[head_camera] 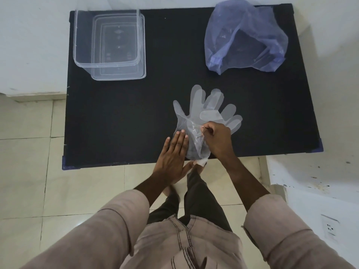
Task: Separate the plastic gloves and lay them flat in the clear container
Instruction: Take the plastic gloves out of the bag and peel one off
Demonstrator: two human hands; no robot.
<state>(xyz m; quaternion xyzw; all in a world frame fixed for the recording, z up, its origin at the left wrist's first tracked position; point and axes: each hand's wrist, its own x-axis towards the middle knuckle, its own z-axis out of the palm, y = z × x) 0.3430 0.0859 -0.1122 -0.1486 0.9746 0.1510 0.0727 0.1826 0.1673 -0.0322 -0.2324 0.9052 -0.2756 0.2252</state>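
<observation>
A small stack of clear plastic gloves (pixel 204 111) lies near the front edge of the black table (pixel 136 117), fingers pointing away from me. My left hand (pixel 174 154) lies flat with fingers spread, pressing on the cuff end of the stack. My right hand (pixel 217 136) is pinched on a crumpled layer of the top glove at the palm area. The clear container (pixel 77 45) stands at the table's far left with nothing visible inside; it rests on or beside its clear lid (pixel 143 70).
A crumpled blue translucent plastic bag (pixel 246 35) lies at the far right of the table. White walls or furniture flank the table on the left and right. Tiled floor and my legs are below the front edge.
</observation>
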